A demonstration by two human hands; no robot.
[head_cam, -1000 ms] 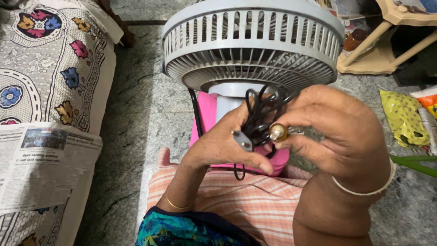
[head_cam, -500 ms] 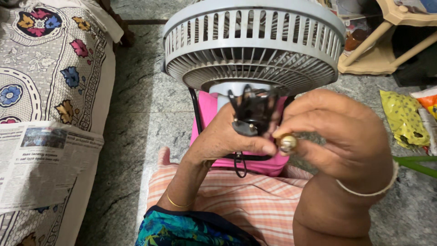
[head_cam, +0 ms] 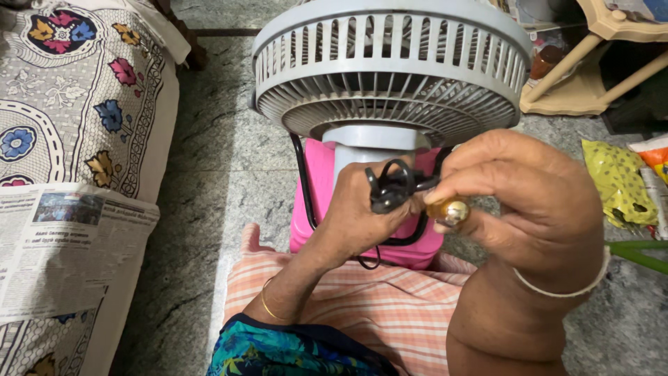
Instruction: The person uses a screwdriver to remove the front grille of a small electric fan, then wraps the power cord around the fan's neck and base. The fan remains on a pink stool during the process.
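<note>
The left hand (head_cam: 365, 216) is gripping a bundled black cord (head_cam: 393, 186) while the right hand (head_cam: 529, 202) is pinching its brass-coloured plug tip (head_cam: 451, 210) near the grey fan (head_cam: 390, 69)

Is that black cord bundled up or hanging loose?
Bundled: the cord sits in loops gripped by the left hand, with the right hand alongside.

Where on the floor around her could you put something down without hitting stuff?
Bare stone floor runs between the floral bed cover and the grey fan. Right of the fan it is crowded: a yellow bag and a shelf. Both hands, left hand and right hand, are busy with the black cord.
</note>
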